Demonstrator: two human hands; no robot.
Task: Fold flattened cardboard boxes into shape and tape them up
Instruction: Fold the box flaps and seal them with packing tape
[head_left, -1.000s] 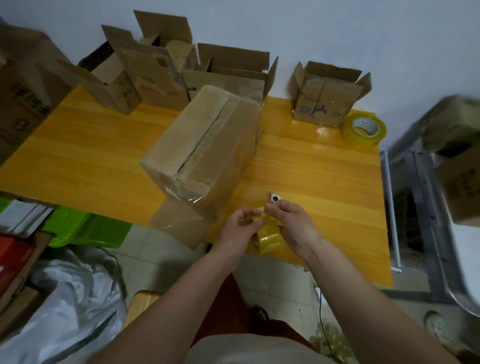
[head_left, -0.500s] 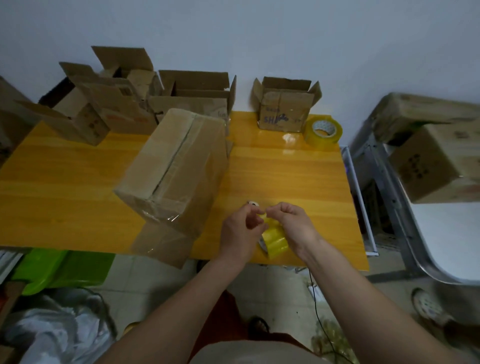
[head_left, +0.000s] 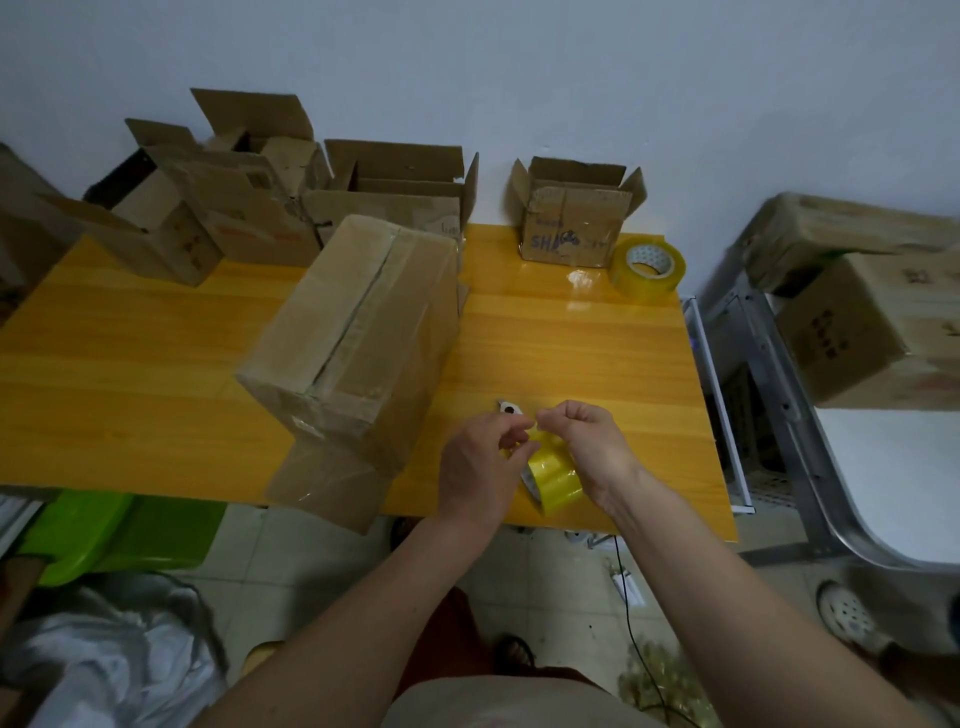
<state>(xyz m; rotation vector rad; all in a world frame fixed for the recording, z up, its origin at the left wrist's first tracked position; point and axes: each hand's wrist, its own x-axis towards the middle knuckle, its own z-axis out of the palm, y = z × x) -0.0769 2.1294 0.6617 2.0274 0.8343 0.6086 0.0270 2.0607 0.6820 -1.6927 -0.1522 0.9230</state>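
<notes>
A folded cardboard box (head_left: 353, 338) lies on the yellow table (head_left: 571, 353), its seam on top and one flap hanging over the front edge. Just right of it, both hands hold a yellow tape roll (head_left: 553, 475) near the table's front edge. My left hand (head_left: 480, 462) grips the roll's left side, fingertips pinched at its top. My right hand (head_left: 587, 447) grips the right side, fingers curled against the left hand's. A small white cutter (head_left: 509, 408) lies on the table just beyond the fingers.
Several open cardboard boxes (head_left: 395, 202) stand along the wall, a smaller one (head_left: 574, 223) at the back right beside a second tape roll (head_left: 647, 267). More boxes (head_left: 872, 322) sit on a metal rack at the right. A green bin (head_left: 119, 530) stands under the table's left.
The view has tilted up and to the right. Both hands stay on the tape roll, fingertips working at its top; the box has not moved on the table.
</notes>
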